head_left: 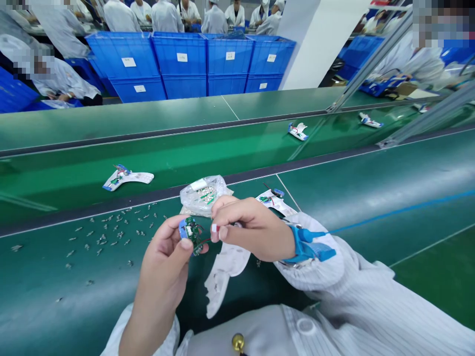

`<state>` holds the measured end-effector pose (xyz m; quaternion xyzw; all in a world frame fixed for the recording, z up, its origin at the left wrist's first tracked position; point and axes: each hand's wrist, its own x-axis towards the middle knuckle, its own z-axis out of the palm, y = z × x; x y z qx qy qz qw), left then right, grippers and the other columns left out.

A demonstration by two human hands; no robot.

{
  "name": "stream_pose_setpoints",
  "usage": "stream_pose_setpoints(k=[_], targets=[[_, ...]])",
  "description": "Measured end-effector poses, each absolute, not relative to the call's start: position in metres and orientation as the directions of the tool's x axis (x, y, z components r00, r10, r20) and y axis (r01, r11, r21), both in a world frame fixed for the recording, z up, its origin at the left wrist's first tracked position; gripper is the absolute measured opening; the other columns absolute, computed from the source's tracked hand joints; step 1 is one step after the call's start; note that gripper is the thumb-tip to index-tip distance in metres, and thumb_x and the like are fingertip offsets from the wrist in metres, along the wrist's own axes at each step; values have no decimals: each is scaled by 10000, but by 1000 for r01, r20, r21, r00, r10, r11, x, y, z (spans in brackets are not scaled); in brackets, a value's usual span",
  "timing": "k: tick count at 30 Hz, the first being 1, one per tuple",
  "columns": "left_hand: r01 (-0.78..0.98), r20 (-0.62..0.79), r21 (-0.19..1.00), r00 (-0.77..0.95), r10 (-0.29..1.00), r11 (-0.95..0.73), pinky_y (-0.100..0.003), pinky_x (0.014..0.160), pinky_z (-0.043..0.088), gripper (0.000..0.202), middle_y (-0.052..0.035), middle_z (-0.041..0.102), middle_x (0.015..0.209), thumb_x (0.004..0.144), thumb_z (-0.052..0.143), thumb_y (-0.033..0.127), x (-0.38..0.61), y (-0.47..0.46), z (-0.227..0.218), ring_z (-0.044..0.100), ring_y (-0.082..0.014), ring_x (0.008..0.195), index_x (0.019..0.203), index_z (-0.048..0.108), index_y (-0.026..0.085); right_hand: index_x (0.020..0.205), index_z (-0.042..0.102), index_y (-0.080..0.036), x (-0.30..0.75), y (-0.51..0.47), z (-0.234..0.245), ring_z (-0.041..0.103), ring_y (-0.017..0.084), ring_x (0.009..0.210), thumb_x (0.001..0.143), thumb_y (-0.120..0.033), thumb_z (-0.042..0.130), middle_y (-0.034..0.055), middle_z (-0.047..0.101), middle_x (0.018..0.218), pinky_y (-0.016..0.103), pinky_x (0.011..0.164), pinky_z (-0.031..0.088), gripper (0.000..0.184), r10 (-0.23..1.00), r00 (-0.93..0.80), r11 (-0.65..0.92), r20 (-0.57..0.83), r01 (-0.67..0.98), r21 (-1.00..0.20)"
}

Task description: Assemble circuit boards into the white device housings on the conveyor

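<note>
My left hand (168, 257) grips a small green circuit board (192, 235) with a blue part at its edge, held between thumb and fingers above the bench. Thin wires run from the board toward my right hand (248, 225). That hand pinches a small white connector (215, 228) between thumb and forefinger, just right of the board. Under my right hand a white plastic shell half (224, 277) lies on the bench, partly hidden. A blue wrist strap (309, 242) circles my right wrist.
A clear bag (202, 193) of small parts lies beyond my hands. Many tiny metal pieces (102, 240) are scattered left. Another shell with wires (272, 199) sits behind my right hand. Assemblies (126, 178) lie on the green belt (193, 153). Blue crates (180, 54) and co-workers are beyond.
</note>
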<state>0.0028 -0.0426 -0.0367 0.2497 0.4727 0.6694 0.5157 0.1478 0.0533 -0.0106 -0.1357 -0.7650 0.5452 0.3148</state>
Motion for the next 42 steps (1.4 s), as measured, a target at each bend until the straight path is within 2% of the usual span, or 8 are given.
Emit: stream_pose_setpoints(k=[4, 9, 15, 20, 27, 31, 37, 42], targets=[[-381, -51, 921, -325, 944, -81, -159, 529, 514, 285, 13, 674, 703, 665, 808, 335, 4, -50, -34, 609, -91, 571, 919, 707, 255, 632, 675, -139, 148, 60, 8, 510, 118, 655, 843, -285, 564, -3, 525, 508, 234, 629, 415, 280, 436, -868, 424, 238, -35, -905], [-305, -65, 951, -335, 940, -43, -154, 553, 500, 295, 20, 644, 716, 698, 784, 337, 6, -60, -28, 587, -83, 580, 972, 684, 291, 565, 646, -144, 145, 62, 22, 432, 79, 545, 776, -113, 514, -43, 444, 459, 232, 668, 396, 251, 339, -911, 594, 236, 13, -805], [-289, -70, 957, -302, 951, -22, -186, 552, 517, 317, -6, 679, 725, 696, 785, 338, 8, -63, -25, 642, -122, 591, 983, 663, 281, 475, 500, -166, 143, 61, 26, 323, 81, 503, 753, -122, 453, -45, 409, 453, 247, 665, 367, 285, 286, -924, 693, 253, 18, -720], [-276, -70, 961, -293, 954, -15, -163, 571, 517, 306, 5, 679, 727, 711, 776, 339, 7, -63, -23, 659, -112, 603, 990, 659, 287, 455, 359, -174, 142, 60, 28, 245, 84, 493, 720, -117, 435, -50, 328, 448, 245, 638, 346, 281, 281, -931, 698, 235, 30, -715], [-174, -46, 985, -354, 934, -18, -131, 555, 490, 300, 11, 662, 790, 698, 784, 338, 8, -64, -21, 644, -93, 637, 972, 671, 295, 481, 348, -178, 142, 60, 28, 256, 85, 499, 718, -116, 432, -53, 301, 463, 247, 627, 326, 259, 288, -942, 644, 174, 56, -763], [-46, -23, 999, -426, 905, 4, -156, 561, 475, 308, 5, 652, 855, 680, 790, 321, 10, -65, -17, 616, -110, 686, 970, 689, 309, 480, 273, -177, 142, 59, 28, 213, 90, 511, 720, -120, 432, -52, 250, 473, 256, 630, 310, 293, 297, -937, 684, 181, 77, -726], [340, 117, 940, -382, 917, 22, -247, 624, 437, 346, -17, 655, 838, 745, 712, 321, 7, -67, -15, 563, -171, 686, 1090, 681, 300, 470, 244, -172, 137, 57, 26, 220, 91, 512, 702, -111, 411, -49, 253, 451, 283, 668, 298, 292, 326, -929, 725, 176, 126, -677], [509, 204, 860, -276, 939, -38, -264, 703, 437, 535, -67, 625, 1093, 754, 691, 267, 7, -71, -27, 613, -222, 861, 1264, 530, 287, 458, 252, -176, 138, 53, 23, 253, 94, 510, 672, -127, 396, -44, 284, 443, 287, 654, 299, 263, 303, -938, 690, 170, 93, -718]])
